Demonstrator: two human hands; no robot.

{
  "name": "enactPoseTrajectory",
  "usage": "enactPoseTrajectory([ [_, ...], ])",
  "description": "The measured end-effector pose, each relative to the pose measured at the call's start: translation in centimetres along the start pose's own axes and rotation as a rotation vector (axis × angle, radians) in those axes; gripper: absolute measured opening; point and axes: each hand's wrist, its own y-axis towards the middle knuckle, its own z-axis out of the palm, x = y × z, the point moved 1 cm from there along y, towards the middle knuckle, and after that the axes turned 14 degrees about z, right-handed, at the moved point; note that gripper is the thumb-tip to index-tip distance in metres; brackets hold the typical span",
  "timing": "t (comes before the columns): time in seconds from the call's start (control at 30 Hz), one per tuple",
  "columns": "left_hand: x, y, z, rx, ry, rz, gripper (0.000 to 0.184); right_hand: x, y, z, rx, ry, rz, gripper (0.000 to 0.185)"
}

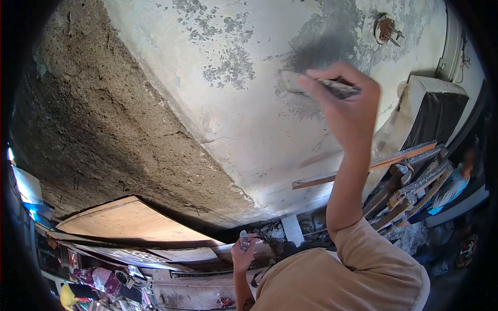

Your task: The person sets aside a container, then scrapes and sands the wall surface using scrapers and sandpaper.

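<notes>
High against the stained, peeling wall, my right hand is closed around a putty knife. Its pale flat blade lies at or very near a grey worn patch; blur hides whether it touches. A dark, speckled part of the tool shows inside my fingers. Lower down, beside my torso, my left hand grips a small clear object with a rounded end. Its exact kind is too small to make out.
Rough bare masonry borders the paint on the left. Wires stick out of a wall box. Wooden planks lean at right, near another person. A plywood sheet and piled belongings lie lower left.
</notes>
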Motion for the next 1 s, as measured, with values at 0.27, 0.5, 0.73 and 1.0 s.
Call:
enactPoseTrajectory([
  [0.27, -0.2, 0.2, 0.2, 0.014, -0.021, 0.051, 0.019, -2.4, -0.8, 4.4, 0.078, -0.26, -0.224, 0.009],
  [0.5, -0.9, 0.1, 0.2, 0.015, 0.03, -0.056, 0.018, -2.0, -0.7, 4.2, 0.02, -0.146, -0.179, 0.01],
  [0.73, -0.7, 0.2, 0.3, -0.005, -0.038, 0.003, 0.018, -3.2, -2.7, 4.2, 0.147, -0.095, -0.179, 0.008],
  [1.0, 0.7, -0.2, 0.3, -0.043, -0.017, 0.017, 0.018, -6.3, -6.0, 9.8, 0.319, -0.273, -0.2, 0.011],
])
